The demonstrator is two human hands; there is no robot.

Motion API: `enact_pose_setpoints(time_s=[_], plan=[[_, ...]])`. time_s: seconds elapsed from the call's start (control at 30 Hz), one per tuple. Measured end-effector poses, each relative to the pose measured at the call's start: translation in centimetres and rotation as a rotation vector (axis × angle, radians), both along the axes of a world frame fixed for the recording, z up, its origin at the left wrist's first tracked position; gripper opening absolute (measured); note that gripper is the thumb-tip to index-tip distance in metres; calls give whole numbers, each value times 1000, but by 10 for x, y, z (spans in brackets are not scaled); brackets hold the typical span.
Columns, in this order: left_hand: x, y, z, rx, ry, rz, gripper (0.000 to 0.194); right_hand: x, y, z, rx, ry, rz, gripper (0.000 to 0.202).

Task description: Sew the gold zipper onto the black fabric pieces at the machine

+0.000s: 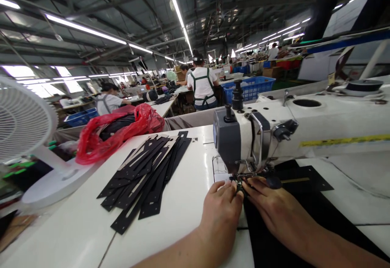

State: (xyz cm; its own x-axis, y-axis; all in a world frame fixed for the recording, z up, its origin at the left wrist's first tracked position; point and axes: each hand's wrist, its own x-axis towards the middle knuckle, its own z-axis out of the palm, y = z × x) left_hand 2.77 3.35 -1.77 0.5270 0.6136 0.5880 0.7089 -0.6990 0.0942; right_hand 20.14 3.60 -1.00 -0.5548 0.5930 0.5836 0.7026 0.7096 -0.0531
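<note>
A white and grey sewing machine (228, 142) stands on the table in front of me. My left hand (222, 215) is closed, its fingers bent and pressed together at the edge of the black fabric piece (271, 239), just left of the needle area. On the right of the needle, my right hand (278, 205) grips the same fabric with its fingertips, close to the presser foot. My fingers partly hide the spot under the needle. Another black strip (304, 178) with a slot lies beneath the machine arm, beyond my right hand.
A pile of black slotted strips (146, 170) lies left of the machine on the white tabletop (76, 223). Behind it is a red plastic bag (122, 129). A white fan (55, 162) stands at far left. Co-workers (202, 83) sit ahead near a blue basket (251, 89).
</note>
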Motion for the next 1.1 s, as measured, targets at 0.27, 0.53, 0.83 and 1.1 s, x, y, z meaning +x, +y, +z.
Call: enact_pose_setpoints(time_s=[0.27,0.53,0.83,1.1], plan=[[0,5,-8,33,-22,6,24,-3,1,1,-111,6,-23,36],[0,5,-2,4,6,2,21,-5,1,5,-124,25,-29,32],[0,7,2,-35,32,27,17,-5,6,8,-178,35,-18,32],[0,8,1,-75,4,2,14,-3,10,3,-157,30,-20,32]])
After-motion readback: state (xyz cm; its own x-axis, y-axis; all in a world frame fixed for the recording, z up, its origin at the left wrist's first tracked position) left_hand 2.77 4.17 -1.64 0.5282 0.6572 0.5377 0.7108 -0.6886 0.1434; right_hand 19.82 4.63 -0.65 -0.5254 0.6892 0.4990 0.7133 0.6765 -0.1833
